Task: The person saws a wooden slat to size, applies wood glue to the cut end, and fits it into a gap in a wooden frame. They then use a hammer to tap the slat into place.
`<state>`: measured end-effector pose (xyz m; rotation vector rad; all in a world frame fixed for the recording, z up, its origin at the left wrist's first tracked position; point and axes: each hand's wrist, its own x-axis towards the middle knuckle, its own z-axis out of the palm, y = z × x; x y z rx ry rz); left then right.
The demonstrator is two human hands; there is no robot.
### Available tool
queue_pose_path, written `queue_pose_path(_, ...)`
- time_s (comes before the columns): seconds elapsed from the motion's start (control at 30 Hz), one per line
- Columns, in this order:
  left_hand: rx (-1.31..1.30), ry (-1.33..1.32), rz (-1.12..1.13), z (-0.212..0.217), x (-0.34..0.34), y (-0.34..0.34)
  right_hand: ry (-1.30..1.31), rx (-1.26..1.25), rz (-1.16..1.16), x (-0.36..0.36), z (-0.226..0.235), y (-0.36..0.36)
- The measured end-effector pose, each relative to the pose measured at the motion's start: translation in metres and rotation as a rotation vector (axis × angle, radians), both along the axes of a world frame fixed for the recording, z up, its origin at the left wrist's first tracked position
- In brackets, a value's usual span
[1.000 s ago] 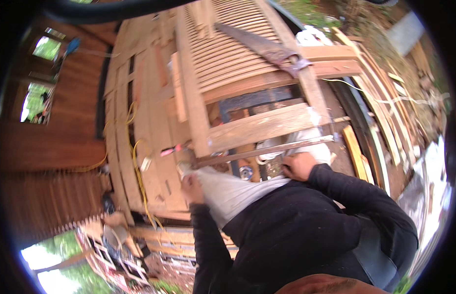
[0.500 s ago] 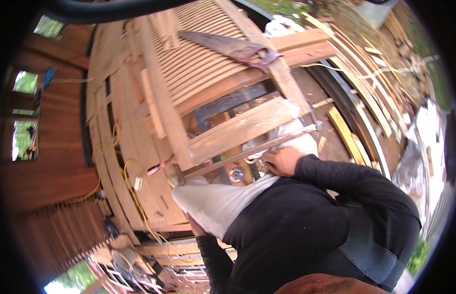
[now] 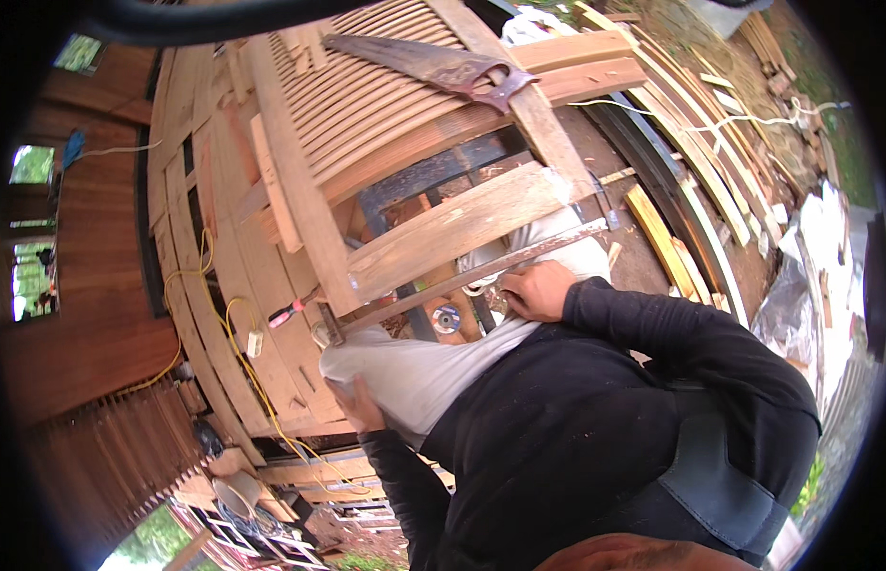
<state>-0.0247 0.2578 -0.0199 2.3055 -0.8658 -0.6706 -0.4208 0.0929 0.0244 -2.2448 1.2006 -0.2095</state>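
My left hand (image 3: 359,404) lies along the outer side of my left thigh, fingers loosely extended on the light grey trousers (image 3: 405,376). My right hand (image 3: 538,290) is at my right thigh with its fingers curled into the trouser cloth, which creases toward them; the fingertips are partly hidden. Just beyond my lap stands a slatted wooden frame (image 3: 452,233) with a wide bottom rail. A long, rusty bar clamp (image 3: 472,274) spans its near end. A handsaw (image 3: 414,65) with a worn wooden handle rests across the slats.
A pink-and-black-handled tool (image 3: 286,312) lies on planks left of the frame. Nearby runs a yellow cord (image 3: 248,366) with a white connector. A round disc (image 3: 446,319) shows below the clamp. Long timber strips (image 3: 700,157) and a yellow wood piece (image 3: 662,238) lie at right.
The view has shifted slightly, moving the frame and saw a little left in the picture. My left hand has come up along the thigh and shows more. The right hand stays at the trousers.
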Motion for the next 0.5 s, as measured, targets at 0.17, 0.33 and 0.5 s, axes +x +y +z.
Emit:
queue_pose_path(0.17, -0.098, 0.250, 0.040, -0.006, 0.036, -0.016, 0.013, 0.057, 0.014, 0.003, -0.006, -0.001)
queue_pose_path(0.33, -0.151, 0.362, 0.046, -0.039, 0.075, -0.017, -0.106, 0.053, 0.024, -0.004, 0.005, 0.002)
queue_pose_path(0.5, -0.144, 0.352, -0.032, -0.027, 0.055, -0.011, -0.233, -0.247, -0.321, -0.049, 0.024, -0.002)
